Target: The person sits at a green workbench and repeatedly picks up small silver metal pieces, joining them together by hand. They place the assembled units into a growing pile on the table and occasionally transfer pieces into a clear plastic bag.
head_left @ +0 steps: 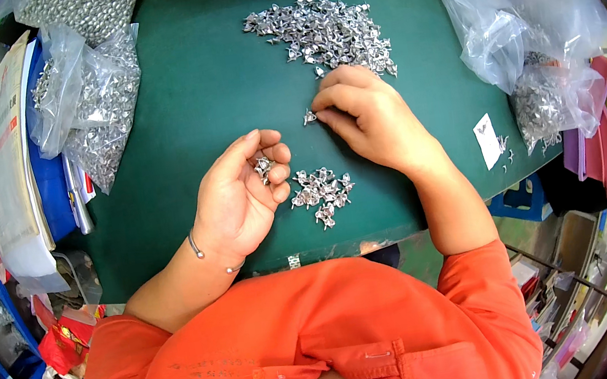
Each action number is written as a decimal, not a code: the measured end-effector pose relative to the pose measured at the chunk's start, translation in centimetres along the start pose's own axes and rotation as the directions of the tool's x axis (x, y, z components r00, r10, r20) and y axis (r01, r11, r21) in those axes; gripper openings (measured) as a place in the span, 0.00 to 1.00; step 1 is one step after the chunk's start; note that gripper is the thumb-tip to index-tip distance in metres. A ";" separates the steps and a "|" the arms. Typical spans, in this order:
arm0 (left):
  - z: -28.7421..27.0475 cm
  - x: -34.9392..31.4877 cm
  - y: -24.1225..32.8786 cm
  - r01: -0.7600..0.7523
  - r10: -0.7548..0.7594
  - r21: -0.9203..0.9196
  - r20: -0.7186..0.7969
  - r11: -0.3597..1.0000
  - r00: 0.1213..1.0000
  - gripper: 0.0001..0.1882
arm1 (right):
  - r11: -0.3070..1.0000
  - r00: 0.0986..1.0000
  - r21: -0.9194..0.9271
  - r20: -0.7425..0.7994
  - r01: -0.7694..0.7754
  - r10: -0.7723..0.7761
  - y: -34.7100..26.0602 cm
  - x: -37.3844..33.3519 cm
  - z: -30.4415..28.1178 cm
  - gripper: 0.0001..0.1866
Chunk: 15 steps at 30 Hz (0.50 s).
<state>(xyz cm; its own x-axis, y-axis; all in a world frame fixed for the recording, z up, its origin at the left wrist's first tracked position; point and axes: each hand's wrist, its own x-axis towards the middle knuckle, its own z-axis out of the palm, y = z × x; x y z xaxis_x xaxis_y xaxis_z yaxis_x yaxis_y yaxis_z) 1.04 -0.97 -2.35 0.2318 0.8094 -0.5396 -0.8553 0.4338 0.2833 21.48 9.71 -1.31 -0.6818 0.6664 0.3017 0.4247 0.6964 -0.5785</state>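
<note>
Cupping pieces between metal-filled bags

Worktop: plain dark green.
Large pile of metal pieces, far side of the worktop: bright silver, dark grey in the gaps.
Small pile of metal pieces, near side of the worktop: matching silver.
Bracelet, above the worktop: grey, metallic.
Card, right part of the worktop: white, dark marking.
Shirt, at the worktop's near edge: orange-red, faded dark print, pale specks.
Stool, right of the worktop: blue.
</note>
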 end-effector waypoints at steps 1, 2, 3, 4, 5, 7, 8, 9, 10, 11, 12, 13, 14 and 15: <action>0.0 -0.1 0.0 0.004 -0.004 0.001 -0.005 1.000 1.000 0.12 | 1.000 0.999 0.026 0.040 0.002 -0.003 0.1 0.0 -0.2 0.07; 0.0 -0.1 0.0 0.000 0.000 0.000 -0.004 1.000 1.000 0.12 | 0.999 0.997 0.049 0.080 0.014 -0.017 0.3 0.2 -0.5 0.07; 0.0 -0.1 0.1 -0.004 0.004 -0.002 -0.003 1.000 1.000 0.12 | 0.995 0.999 0.099 0.037 0.007 -0.011 0.5 0.1 -0.7 0.07; 0.0 0.0 0.1 0.000 0.000 -0.007 0.002 1.000 1.000 0.12 | 0.989 1.000 0.149 -0.004 0.004 -0.003 0.8 -0.1 -0.8 0.07; -0.2 0.0 0.0 0.004 -0.004 -0.016 0.005 1.000 1.000 0.12 | 0.980 0.999 0.201 -0.042 0.002 0.006 1.1 -0.3 -1.1 0.07; -0.2 0.0 0.1 -0.001 0.001 -0.021 0.011 1.000 1.000 0.13 | 0.980 0.991 0.179 -0.088 -0.084 0.101 1.5 -0.4 -1.9 0.08; -0.2 0.0 0.0 -0.005 0.005 -0.017 0.013 1.000 1.000 0.13 | 0.972 0.980 0.182 -0.105 -0.146 0.167 1.4 -0.5 -2.1 0.07; -0.1 0.0 0.0 -0.009 0.009 -0.014 0.014 1.000 1.000 0.13 | 0.975 0.980 0.165 -0.109 -0.150 0.169 1.3 -0.5 -2.0 0.07; -0.1 0.0 0.0 -0.010 0.010 -0.014 0.018 1.000 1.000 0.13 | 0.977 0.979 0.148 -0.113 -0.153 0.170 1.2 -0.4 -1.7 0.07; -0.2 0.1 0.0 -0.009 0.009 -0.013 0.021 1.000 1.000 0.13 | 0.979 0.978 0.131 -0.119 -0.157 0.173 1.1 -0.4 -1.3 0.06; -0.3 0.1 0.0 -0.008 0.008 -0.012 0.025 1.000 1.000 0.13 | 0.984 0.982 0.100 -0.107 -0.148 0.158 0.9 -0.4 -1.1 0.06; -0.3 0.1 0.1 -0.005 0.006 -0.014 0.028 1.000 1.000 0.13 | 0.988 0.985 0.070 -0.094 -0.138 0.144 0.7 -0.5 -0.8 0.06; -0.3 0.1 0.0 -0.005 0.006 -0.017 0.031 1.000 1.000 0.13 | 0.991 0.989 0.040 -0.078 -0.126 0.128 0.6 -0.6 -0.6 0.06; -0.3 0.1 0.0 -0.005 0.006 -0.021 0.033 1.000 0.999 0.13 | 0.993 0.992 0.019 -0.053 -0.115 0.116 0.7 -0.4 -0.5 0.07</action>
<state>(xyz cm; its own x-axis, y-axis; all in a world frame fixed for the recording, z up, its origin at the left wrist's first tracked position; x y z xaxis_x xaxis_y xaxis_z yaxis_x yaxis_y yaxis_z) 0.88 -1.01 -2.65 0.2418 0.8248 -0.5111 -0.8661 0.4210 0.2696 22.40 10.07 -1.48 -0.5954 0.7558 0.2725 0.4890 0.6101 -0.6235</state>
